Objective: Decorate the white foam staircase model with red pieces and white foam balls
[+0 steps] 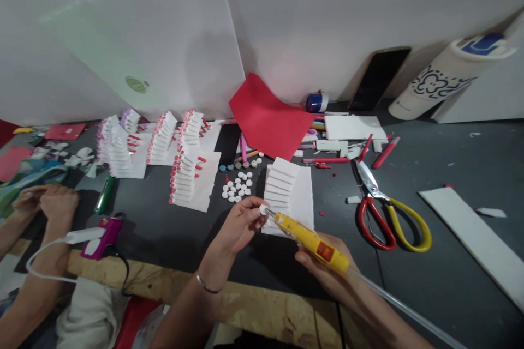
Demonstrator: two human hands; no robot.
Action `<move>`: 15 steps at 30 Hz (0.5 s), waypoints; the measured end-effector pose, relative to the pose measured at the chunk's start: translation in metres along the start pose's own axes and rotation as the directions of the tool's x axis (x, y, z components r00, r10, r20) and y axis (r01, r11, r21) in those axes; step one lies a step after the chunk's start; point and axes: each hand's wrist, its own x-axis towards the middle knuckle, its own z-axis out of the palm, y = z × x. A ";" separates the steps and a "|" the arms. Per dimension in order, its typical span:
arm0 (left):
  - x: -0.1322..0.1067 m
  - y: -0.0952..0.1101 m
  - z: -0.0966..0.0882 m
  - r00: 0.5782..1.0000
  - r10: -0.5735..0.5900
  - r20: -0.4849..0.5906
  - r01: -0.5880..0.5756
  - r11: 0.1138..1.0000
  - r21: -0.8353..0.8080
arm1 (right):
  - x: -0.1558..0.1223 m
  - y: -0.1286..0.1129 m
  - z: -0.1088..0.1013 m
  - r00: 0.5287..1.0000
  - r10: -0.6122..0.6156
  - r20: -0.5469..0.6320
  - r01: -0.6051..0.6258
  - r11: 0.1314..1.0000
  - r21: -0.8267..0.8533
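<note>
My right hand (323, 259) grips a yellow hot glue gun (305, 237) with a clear glue stick running out of its back end. Between the fingertips of my left hand (241, 223) is a small white disc (263, 209), and the gun's nozzle meets it or comes very close. Just behind the hands lies a white foam piece (303, 191) with a curved row of ridged white strips. A cluster of loose white discs (237, 188) sits to the left of it. Several finished-looking ridged pieces with red ends (184, 180) stand farther left.
Large scissors (379, 202) with red and yellow handles lie to the right, near a long white strip (470, 240). A red sheet (270, 114), a phone (380, 76) and a bottle (446, 79) are at the back. Another person's hands (53, 204) rest at left beside a magenta device (102, 237).
</note>
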 end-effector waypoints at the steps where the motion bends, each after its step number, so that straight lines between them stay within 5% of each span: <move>1: 0.000 -0.001 0.000 1.000 -0.003 -0.002 0.003 1.000 0.001 | -0.001 0.001 0.001 1.000 0.001 0.004 -0.001 1.000 0.016; 5: 0.001 0.000 -0.003 0.999 0.022 -0.038 -0.024 0.999 -0.045 | -0.011 0.010 0.001 0.997 0.066 -0.034 -0.063 0.994 0.094; 9: 0.004 0.015 -0.018 0.970 0.148 -0.194 -0.158 0.987 -0.034 | -0.019 0.020 -0.005 0.981 0.190 -0.028 -0.184 0.972 0.148; 12: 0.006 0.035 -0.039 0.881 0.346 -0.322 -0.293 0.934 0.202 | -0.019 0.019 -0.007 0.975 0.220 -0.004 -0.216 0.960 0.181; 15: 0.011 0.051 -0.062 0.717 0.621 -0.316 -0.310 0.690 0.654 | -0.019 0.018 -0.006 0.975 0.223 0.000 -0.218 0.955 0.201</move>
